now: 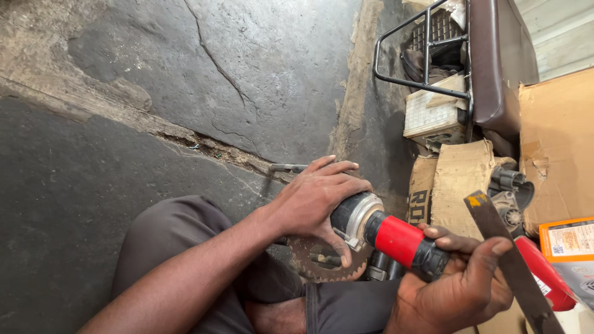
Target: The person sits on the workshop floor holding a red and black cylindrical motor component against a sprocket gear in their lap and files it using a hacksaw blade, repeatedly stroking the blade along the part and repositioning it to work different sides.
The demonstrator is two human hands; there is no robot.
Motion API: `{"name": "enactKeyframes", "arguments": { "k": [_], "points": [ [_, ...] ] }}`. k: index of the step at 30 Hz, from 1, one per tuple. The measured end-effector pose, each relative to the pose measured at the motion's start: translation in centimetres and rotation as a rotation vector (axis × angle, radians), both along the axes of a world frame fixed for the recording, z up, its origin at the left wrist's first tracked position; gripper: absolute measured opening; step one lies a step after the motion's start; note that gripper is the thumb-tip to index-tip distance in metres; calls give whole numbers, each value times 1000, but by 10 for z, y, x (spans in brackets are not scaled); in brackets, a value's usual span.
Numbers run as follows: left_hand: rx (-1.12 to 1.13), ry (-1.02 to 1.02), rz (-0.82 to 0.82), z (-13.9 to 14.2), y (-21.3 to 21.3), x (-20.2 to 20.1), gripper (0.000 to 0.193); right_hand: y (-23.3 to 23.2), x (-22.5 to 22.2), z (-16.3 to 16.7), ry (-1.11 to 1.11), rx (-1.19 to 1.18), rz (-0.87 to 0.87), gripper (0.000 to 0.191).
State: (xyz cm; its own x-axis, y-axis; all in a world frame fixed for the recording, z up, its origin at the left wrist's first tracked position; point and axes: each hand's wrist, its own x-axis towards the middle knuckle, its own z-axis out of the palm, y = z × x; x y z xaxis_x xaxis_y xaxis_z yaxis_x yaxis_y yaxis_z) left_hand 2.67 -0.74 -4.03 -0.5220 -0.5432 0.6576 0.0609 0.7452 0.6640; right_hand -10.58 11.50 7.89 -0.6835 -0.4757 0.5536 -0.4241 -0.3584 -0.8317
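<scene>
L hand (pixel 315 198) clamped on silver collar end of red-and-black shock absorber (pixel 396 238), R hand (pixel 461 281) curled round black end plus flat metal bar (pixel 513 263), over sprocket (pixel 325 260) by knee; unit off bike, collar work unfinished.

The floor (pixel 124 154) is dark, worn concrete, split by 1 long crack beyond the fingers and a crumbling seam. A toothed sprocket (pixel 322 260) lies on it just below the fingers (pixel 337 167). Past them, a short metal rod (pixel 286 167) rests on the seam. Beside the fingers, torn cardboard boxes (pixel 458 179) and a black metal rack (pixel 421 55) stand on the floor.
</scene>
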Motion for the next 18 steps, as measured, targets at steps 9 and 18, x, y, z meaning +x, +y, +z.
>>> {"name": "enactKeyframes", "arguments": {
  "k": [9, 18],
  "points": [
    [-16, -91, 20, -6, 0, -9, 122, -11, -14, 7, -79, 74, 86, 45],
    [-61, -197, 39, -7, 1, -10, 126, -28, -4, 9, 17, 177, 186, 28]
  ]
}}
